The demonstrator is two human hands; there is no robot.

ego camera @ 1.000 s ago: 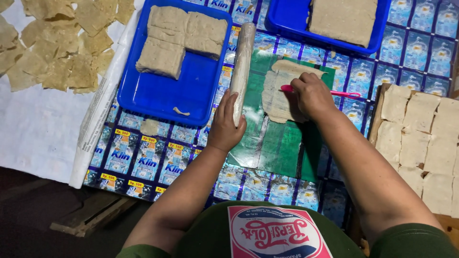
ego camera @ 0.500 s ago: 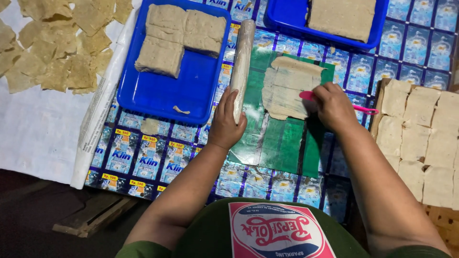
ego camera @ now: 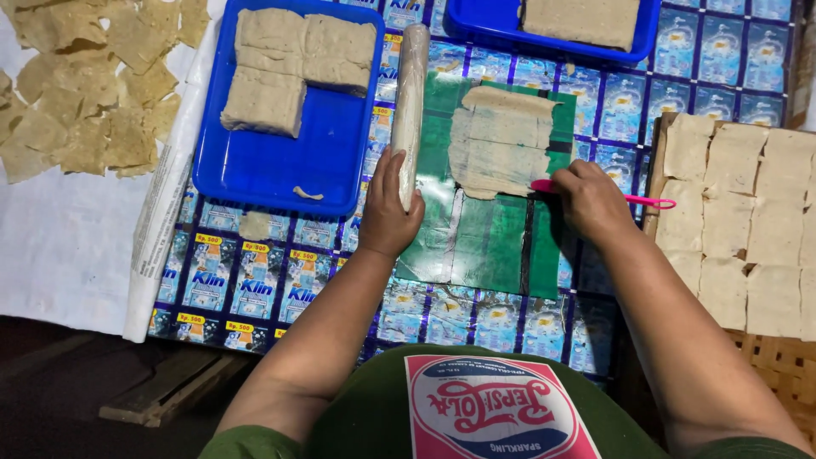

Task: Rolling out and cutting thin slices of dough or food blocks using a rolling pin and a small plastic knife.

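A thin flattened sheet of pale dough (ego camera: 500,143) lies on a green plastic sheet (ego camera: 484,238). My right hand (ego camera: 588,201) is closed on a pink knife (ego camera: 646,202) whose blade end sits at the dough's lower right corner. My left hand (ego camera: 387,208) rests against the near end of a plastic-wrapped rolling pin (ego camera: 410,102), which lies lengthwise along the green sheet's left side.
A blue tray (ego camera: 280,170) with three dough blocks (ego camera: 289,64) sits at left; a second blue tray (ego camera: 544,47) with a dough slab is at the top. Cut dough squares (ego camera: 748,221) fill a woven tray at right. Thin pieces (ego camera: 93,93) dry on white cloth at far left.
My right hand with the pink knife has travelled from the dough's middle to its right edge and then down toward me. The left hand and rolling pin have stayed put.
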